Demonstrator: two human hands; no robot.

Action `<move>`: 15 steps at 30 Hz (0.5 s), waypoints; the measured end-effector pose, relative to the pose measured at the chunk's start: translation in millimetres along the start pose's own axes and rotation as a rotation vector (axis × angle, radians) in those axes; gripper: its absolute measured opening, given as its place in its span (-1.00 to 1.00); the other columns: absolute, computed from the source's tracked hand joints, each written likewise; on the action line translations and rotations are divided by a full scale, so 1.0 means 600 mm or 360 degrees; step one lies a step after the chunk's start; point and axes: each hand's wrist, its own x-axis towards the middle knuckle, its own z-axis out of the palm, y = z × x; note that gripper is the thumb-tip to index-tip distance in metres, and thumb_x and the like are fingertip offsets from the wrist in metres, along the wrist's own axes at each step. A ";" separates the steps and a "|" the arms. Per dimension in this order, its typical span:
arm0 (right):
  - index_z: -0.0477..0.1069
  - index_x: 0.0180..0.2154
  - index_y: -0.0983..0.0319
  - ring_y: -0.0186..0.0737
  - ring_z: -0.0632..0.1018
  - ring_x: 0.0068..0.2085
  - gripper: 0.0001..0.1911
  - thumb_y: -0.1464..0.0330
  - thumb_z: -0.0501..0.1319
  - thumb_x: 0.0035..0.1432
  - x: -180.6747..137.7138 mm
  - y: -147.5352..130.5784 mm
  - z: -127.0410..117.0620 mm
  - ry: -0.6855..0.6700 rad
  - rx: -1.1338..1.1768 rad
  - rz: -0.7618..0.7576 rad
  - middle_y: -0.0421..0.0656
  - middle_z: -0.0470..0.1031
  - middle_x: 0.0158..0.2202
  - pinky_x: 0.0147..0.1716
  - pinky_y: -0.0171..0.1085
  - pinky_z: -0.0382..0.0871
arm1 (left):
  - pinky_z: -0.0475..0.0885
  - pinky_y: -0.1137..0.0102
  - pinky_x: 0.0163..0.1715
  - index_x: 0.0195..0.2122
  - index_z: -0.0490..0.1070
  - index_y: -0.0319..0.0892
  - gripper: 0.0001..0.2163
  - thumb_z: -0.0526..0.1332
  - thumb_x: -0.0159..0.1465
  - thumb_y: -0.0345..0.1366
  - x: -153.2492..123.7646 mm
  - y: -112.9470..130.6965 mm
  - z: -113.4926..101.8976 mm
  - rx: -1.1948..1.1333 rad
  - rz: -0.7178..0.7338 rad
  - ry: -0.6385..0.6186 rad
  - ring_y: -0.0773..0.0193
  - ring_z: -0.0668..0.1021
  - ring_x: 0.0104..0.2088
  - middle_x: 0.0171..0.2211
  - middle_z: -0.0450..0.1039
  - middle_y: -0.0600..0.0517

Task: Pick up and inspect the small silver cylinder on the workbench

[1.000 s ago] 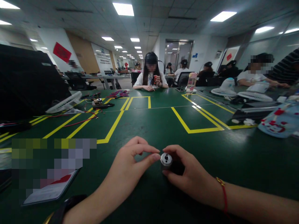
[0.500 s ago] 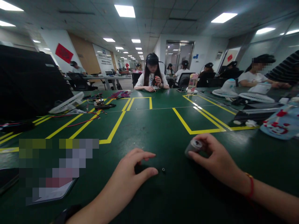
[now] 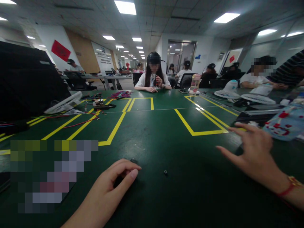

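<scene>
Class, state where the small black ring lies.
Head view, lower centre: the small black ring lies untouched on the green table, just right of the left hand and well left of the open right hand.

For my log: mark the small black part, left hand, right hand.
small black part (image 3: 165, 172): head view, its top.
left hand (image 3: 106, 190): head view, knuckles.
right hand (image 3: 257, 155): head view, back of hand.

a wide green table (image 3: 152, 139) marked with yellow tape lines (image 3: 116, 128) stretches away beyond the left fingers (image 3: 129, 174). far past the right fingers (image 3: 225, 152), glass doors (image 3: 181, 55) stand in a white wall (image 3: 209, 50). ceiling panel lights (image 3: 125, 7) glow overhead. a red sign (image 3: 60, 50) hangs far left of the fingers, beside a wooden panel (image 3: 83, 52).
</scene>
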 end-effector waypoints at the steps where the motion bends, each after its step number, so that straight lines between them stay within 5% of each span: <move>1: 0.31 0.06 0.19 0.11 0.26 0.16 -0.42 0.01 0.17 0.08 0.004 -0.049 -0.002 -0.0128 0.0178 -0.0174 0.04 0.23 0.15 0.10 0.10 0.09 | 0.43 0.35 -0.17 -0.23 0.52 -0.01 -0.81 0.11 0.33 -0.19 -0.001 0.001 -0.001 0.0005 0.0007 0.0005 0.15 0.56 -0.16 -0.23 0.54 0.08; 5: 0.43 -0.03 -0.05 -0.11 0.30 0.10 -0.65 0.08 0.17 0.14 0.019 -0.219 -0.006 -0.0829 0.0869 -0.0422 -0.18 0.30 0.10 0.03 -0.05 0.19 | 0.42 0.35 -0.15 -0.23 0.52 -0.02 -0.81 0.09 0.33 -0.22 -0.007 0.000 -0.005 0.0035 0.0025 -0.0016 0.16 0.55 -0.15 -0.23 0.52 0.08; 8: 0.51 -0.22 0.00 -0.20 0.36 -0.01 -0.79 0.14 0.13 0.20 0.034 -0.258 -0.003 -0.1004 0.1102 -0.0439 -0.20 0.41 -0.06 -0.02 -0.10 0.21 | 0.42 0.35 -0.16 -0.22 0.50 -0.03 -0.81 0.08 0.34 -0.23 -0.010 0.000 -0.009 0.0059 0.0042 -0.0042 0.17 0.55 -0.16 -0.23 0.51 0.07; 11: 0.48 -0.22 0.13 -0.28 0.42 -0.10 -0.76 0.21 0.08 0.25 0.049 -0.207 -0.002 -0.0845 0.1105 -0.0301 -0.15 0.44 -0.15 -0.09 -0.19 0.28 | 0.42 0.34 -0.18 -0.20 0.50 -0.05 -0.80 0.07 0.35 -0.22 -0.008 0.000 -0.009 0.0068 0.0037 -0.0063 0.16 0.55 -0.17 -0.23 0.51 0.05; 15: 0.43 -0.17 0.22 -0.27 0.45 -0.10 -0.71 0.19 0.07 0.25 0.060 -0.056 -0.016 -0.0294 0.0578 -0.0033 -0.09 0.45 -0.12 -0.08 -0.22 0.30 | 0.42 0.33 -0.19 -0.22 0.50 -0.05 -0.79 0.07 0.35 -0.21 -0.003 0.000 -0.004 0.0033 0.0046 -0.0065 0.16 0.55 -0.18 -0.23 0.50 0.05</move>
